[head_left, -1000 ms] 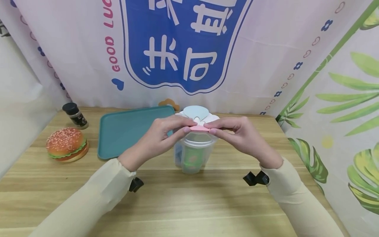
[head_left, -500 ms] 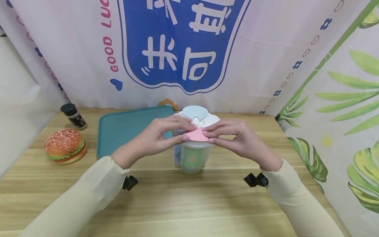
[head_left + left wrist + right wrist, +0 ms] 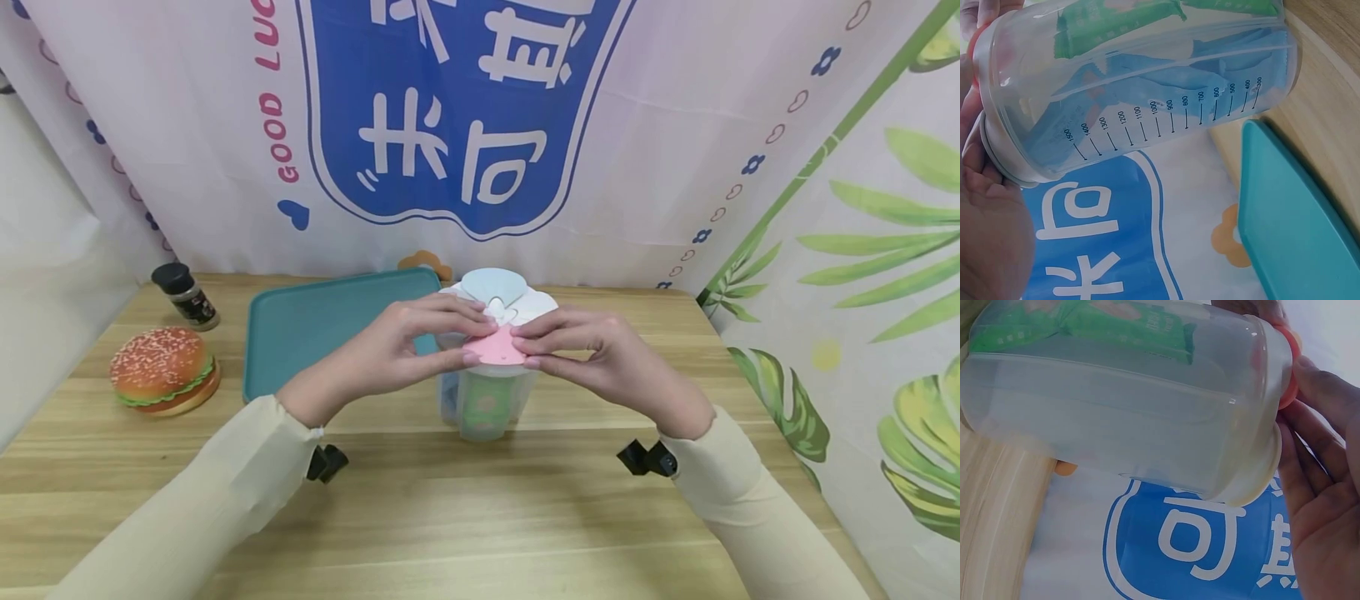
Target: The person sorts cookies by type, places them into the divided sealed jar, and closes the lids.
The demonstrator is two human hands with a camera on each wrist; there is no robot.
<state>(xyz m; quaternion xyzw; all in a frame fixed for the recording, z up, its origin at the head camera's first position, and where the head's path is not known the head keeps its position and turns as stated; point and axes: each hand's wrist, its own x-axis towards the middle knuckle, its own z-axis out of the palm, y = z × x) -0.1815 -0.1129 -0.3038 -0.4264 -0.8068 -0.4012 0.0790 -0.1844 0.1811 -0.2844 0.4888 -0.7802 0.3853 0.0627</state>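
A clear plastic storage canister with several separately lidded compartments stands upright on the wooden table. Its front flap, a pink lid, lies down flat on the rim. My left hand holds this lid from the left, thumb at the front edge and fingers on top. From the other side my right hand grips it the same way. Behind them is a light blue lid, also down. Green packets sit in the front compartment; blue packets fill the left one. One compartment's contents are unclear.
Left of the canister lies a teal tray. Farther left are a toy hamburger and a black-capped seasoning bottle. A printed cloth hangs behind the table's back edge.
The pink lid has swung down from tilted up to flat on the canister's rim. Both hands have come down slightly with it, the fingers staying on it.
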